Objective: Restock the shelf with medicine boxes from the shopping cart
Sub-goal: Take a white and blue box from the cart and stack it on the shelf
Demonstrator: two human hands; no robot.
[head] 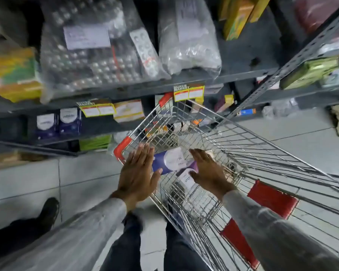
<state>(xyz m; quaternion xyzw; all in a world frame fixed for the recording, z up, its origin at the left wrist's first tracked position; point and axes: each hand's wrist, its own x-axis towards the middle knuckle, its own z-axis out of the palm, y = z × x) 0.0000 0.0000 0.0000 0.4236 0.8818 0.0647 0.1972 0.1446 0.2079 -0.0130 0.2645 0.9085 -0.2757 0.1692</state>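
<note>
Purple-and-white cardboard sits between both palms: the left hand [139,173] lies flat with fingers together along one end of the medicine box [169,160], thumb at its lower edge, while the right hand [207,169] presses the opposite end, fingers extended. Neither is curled; the box is squeezed, not pinched. It hovers inside the shopping cart [243,145], near the cart's red corner guard [123,148]. Likely light and stiff but crushable, so flat pressure on the short ends suits it. More boxes lie lower in the cart. Beyond the cart's front rim stands the shelf [106,90], matching boxes [57,122] left of the cart with room beside them.
</note>
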